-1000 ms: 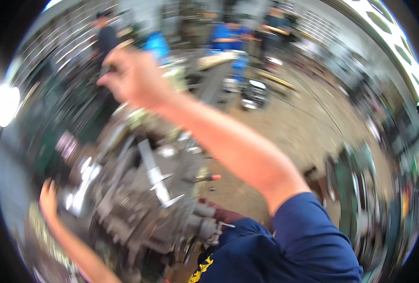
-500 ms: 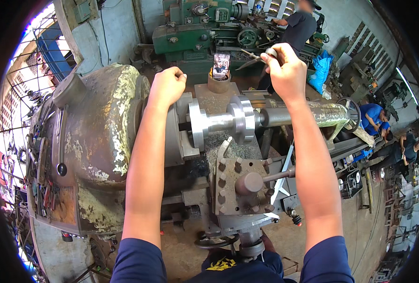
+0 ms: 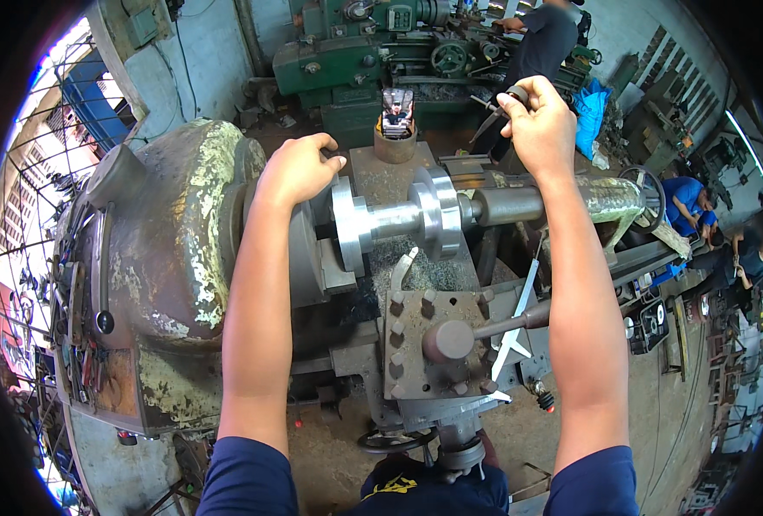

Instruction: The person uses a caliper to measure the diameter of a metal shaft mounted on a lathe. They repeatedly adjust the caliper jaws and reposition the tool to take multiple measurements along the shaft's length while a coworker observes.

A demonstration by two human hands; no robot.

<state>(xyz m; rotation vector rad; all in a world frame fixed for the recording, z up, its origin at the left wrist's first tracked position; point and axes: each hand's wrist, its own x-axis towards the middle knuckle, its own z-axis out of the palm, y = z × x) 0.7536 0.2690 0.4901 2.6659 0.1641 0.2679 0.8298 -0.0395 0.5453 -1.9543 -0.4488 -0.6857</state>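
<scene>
Head view, contents noted from left to right. At far left, a shallow tray (image 3: 118, 368) of hand tools sits beside a lever (image 3: 102, 275) ending in a black knob. Next, a large headstock (image 3: 153, 258), brown with flaking cream paint. Left hand (image 3: 298, 169) is raised near the chuck (image 3: 310, 258); its fingers are loosely curled, with a gap between thumb and fingertips. Contact with the chuck: cannot tell. Workpiece (image 3: 394, 220), bright metal with two broad discs joined by a narrower shaft, lies horizontally between the chuck and the tailstock. Behind it, a phone (image 3: 396, 110) stands upright in a round metal cup (image 3: 394, 146). In front, a square tool post (image 3: 416, 361) with bolts along its edges carries a bent cutting tool (image 3: 403, 268) pointing toward the workpiece; metal chips lie nearby. Right hand (image 3: 542, 129) is raised beyond the tailstock (image 3: 510, 207), well apart from the workpiece; thumb and fingers pinch the round end of a small two-legged metal tool (image 3: 494, 112), its legs spread toward the left. A silver sliding caliper (image 3: 514, 331) lies at a slant just right of the tool post. Farther back, a co-worker in dark clothing (image 3: 546, 43) stands near a blue bag (image 3: 589, 122). At right, a handwheel (image 3: 657, 203), then a person in blue (image 3: 680, 199).
</scene>
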